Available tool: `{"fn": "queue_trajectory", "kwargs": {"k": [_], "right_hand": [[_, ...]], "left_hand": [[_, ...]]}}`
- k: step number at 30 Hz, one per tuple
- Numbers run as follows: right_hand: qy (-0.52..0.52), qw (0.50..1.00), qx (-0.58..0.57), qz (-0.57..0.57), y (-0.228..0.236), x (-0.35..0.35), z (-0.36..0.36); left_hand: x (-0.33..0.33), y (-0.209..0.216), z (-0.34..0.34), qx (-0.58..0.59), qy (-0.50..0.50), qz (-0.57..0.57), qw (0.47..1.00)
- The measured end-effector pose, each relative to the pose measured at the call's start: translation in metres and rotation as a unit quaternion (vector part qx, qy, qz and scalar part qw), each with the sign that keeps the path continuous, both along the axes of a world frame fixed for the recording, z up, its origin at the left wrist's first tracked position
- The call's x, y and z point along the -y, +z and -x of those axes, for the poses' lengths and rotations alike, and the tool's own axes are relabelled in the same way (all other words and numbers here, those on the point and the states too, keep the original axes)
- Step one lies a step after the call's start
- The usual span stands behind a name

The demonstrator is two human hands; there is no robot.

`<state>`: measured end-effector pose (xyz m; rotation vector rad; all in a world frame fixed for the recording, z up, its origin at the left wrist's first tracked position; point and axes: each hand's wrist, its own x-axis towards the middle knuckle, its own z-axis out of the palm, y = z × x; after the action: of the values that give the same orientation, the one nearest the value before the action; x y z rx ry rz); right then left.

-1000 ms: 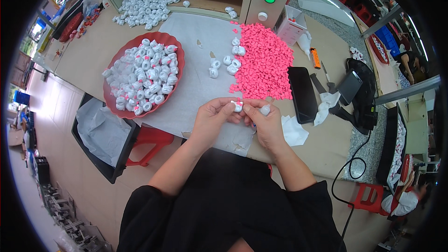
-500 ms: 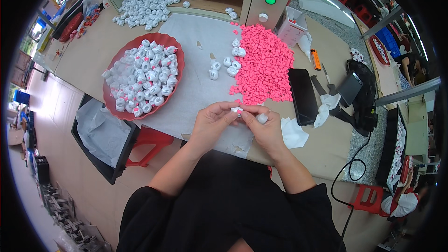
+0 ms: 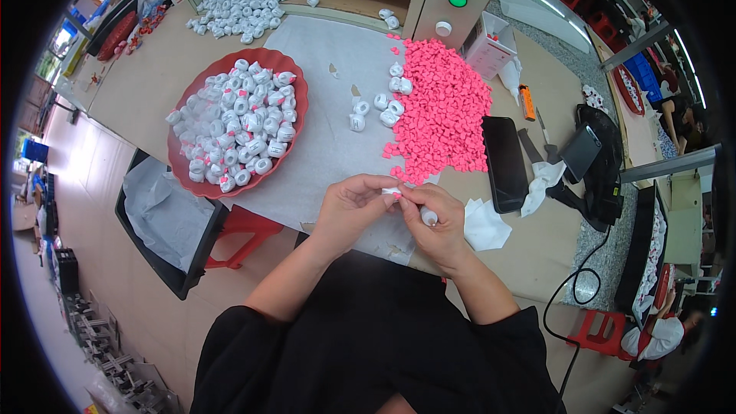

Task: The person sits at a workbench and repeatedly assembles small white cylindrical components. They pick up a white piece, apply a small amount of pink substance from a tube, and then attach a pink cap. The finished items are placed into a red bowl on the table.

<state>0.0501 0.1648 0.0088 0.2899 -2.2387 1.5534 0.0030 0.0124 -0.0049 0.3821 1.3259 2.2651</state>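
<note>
Close to the table's front edge, my left hand (image 3: 354, 205) pinches a small white ring-shaped piece (image 3: 389, 191) that carries a bit of pink. My right hand (image 3: 438, 222) meets it from the other side, fingertips at the same piece. A white rounded end (image 3: 429, 218) sticks out of my right fist; fingers hide the rest of that object. Just beyond my hands spreads a pile of small pink pieces (image 3: 441, 107). Several loose white pieces (image 3: 391, 111) lie along its left edge. To the left, a red scalloped bowl (image 3: 301, 107) holds many white pieces, some with pink parts.
A black phone (image 3: 504, 165), an orange lighter (image 3: 527, 103) and a white nozzle bottle (image 3: 510, 77) lie right of the pile. A white box (image 3: 488, 50) stands behind. At lower left is a paper-lined black tray (image 3: 172, 215). More white pieces (image 3: 238, 8) lie before an open cabinet.
The view has shifted slightly, so the table things sit a little further right. My hands stay together on the white piece, with the right fingers more curled over it.
</note>
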Motion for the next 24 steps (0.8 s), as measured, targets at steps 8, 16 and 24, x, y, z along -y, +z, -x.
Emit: {"fn": "queue_trajectory", "kwargs": {"k": [8, 16, 24], "right_hand": [[-0.013, 0.999, -0.024, -0.035, -0.005, 0.004, 0.001], [-0.045, 0.962, 0.154, 0.221, 0.000, -0.001, 0.001], [0.030, 0.900, 0.200, 0.386, 0.017, 0.003, 0.005]], "left_hand": [[0.001, 0.005, -0.001, 0.020, 0.010, -0.003, 1.000], [0.051, 0.030, 0.030, -0.420, 0.400, 0.324, 0.747], [0.015, 0.043, 0.055, -0.531, 0.290, 0.530, 0.594]]}}
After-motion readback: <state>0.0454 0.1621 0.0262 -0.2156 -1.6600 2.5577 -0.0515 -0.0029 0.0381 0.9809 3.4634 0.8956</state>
